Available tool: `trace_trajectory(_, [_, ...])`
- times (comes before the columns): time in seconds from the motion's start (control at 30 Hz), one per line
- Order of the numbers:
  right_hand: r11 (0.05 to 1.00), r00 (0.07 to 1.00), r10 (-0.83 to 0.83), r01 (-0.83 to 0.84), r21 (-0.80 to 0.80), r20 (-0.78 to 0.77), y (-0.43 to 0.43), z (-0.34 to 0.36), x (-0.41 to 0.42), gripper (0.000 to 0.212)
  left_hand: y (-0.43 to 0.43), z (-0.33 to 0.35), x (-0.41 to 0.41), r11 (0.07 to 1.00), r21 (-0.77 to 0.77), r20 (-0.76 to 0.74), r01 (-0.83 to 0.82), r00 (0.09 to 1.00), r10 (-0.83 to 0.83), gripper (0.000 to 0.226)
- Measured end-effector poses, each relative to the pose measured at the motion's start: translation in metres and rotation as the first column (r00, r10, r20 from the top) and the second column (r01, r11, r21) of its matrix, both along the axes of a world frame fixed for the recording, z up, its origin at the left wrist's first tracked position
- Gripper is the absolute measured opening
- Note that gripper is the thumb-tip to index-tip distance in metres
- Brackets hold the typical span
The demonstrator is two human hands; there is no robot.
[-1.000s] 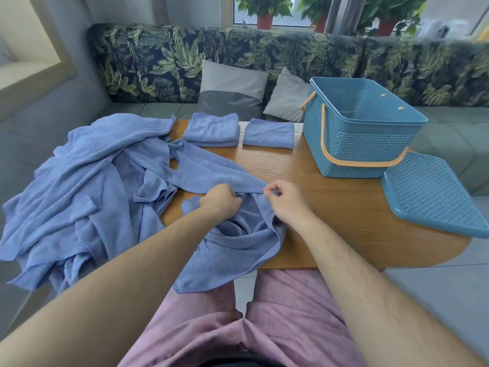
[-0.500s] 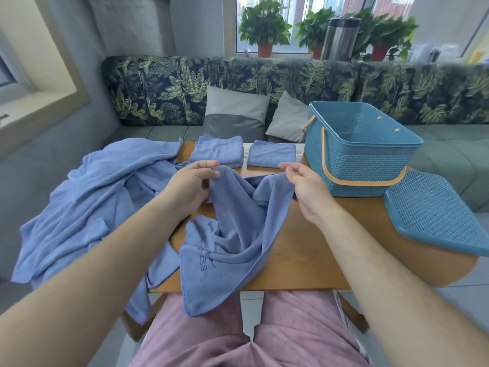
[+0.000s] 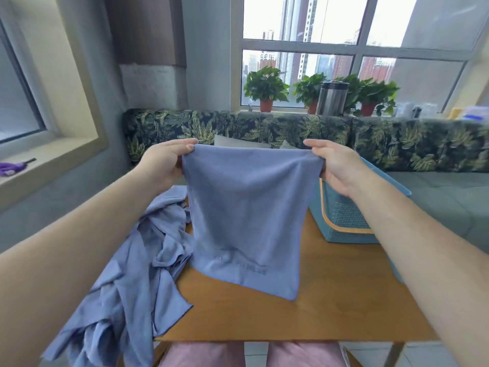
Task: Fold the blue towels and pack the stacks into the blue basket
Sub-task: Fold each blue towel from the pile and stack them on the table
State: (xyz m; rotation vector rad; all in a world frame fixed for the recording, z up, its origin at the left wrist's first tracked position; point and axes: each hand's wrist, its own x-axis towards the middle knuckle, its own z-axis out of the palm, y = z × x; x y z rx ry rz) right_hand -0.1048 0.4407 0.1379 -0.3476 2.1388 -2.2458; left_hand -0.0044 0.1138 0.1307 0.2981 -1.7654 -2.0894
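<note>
I hold one blue towel (image 3: 248,215) up in the air, spread out and hanging over the wooden table (image 3: 330,300). My left hand (image 3: 164,161) pinches its top left corner and my right hand (image 3: 336,165) pinches its top right corner. Dark lettering shows near its lower edge. A heap of unfolded blue towels (image 3: 132,282) lies on the table's left side and spills over the edge. The blue basket (image 3: 344,221) with an orange handle stands at the right, partly behind my right arm. The folded stacks are hidden behind the raised towel.
A leaf-patterned sofa (image 3: 397,139) runs behind the table, with cushions partly hidden. Potted plants (image 3: 266,88) and a metal canister (image 3: 332,98) stand on the window sill. A purple object (image 3: 12,168) lies on the left sill.
Both hands have lifted the towel from the table to chest height and pulled it taut between its top corners. The view has tilted up toward the window.
</note>
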Motion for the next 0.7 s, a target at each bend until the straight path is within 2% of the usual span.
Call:
trace_trajectory(0.1, [0.997,0.996,-0.079,0.078,-0.018,-0.03,0.003,0.019,-0.004,0.029,-0.008,0.016,0.0,1.0,-0.012,-0.035,-0.005,0.999,0.004,0.018])
trace_trajectory(0.2, [0.996,0.996,-0.086,0.084,-0.039,-0.034,0.007,0.029,-0.002,0.028,-0.007,0.028,0.003,0.998,-0.064,-0.095,-0.005,0.995,-0.001,0.017])
trace_trajectory(0.37, [1.0,0.998,0.008,-0.006,0.027,-0.059,0.02,0.05,0.017,0.021,-0.004,0.047,0.027,0.997,-0.083,-0.142,-0.008,0.99,-0.003,0.023])
trace_trajectory(0.53, [0.985,0.986,0.155,-0.158,-0.064,-0.056,0.039,0.086,0.047,0.011,-0.001,0.066,0.062,0.98,-0.19,-0.255,-0.059,0.967,0.009,0.029])
trace_trajectory(0.57, [0.976,0.979,0.193,-0.198,-0.091,-0.064,0.043,0.092,0.053,0.013,0.001,0.07,0.066,0.971,-0.225,-0.27,-0.085,0.962,0.022,0.031])
trace_trajectory(0.63, [0.962,0.966,0.244,-0.253,-0.106,-0.085,0.049,0.101,0.063,0.029,0.003,0.074,0.069,0.927,-0.33,-0.281,-0.176,0.956,0.081,0.033])
trace_trajectory(0.7, [0.974,0.968,0.222,-0.224,-0.006,-0.116,0.05,0.102,0.067,0.04,0.005,0.073,0.063,0.872,-0.419,-0.271,-0.254,0.951,0.147,0.031])
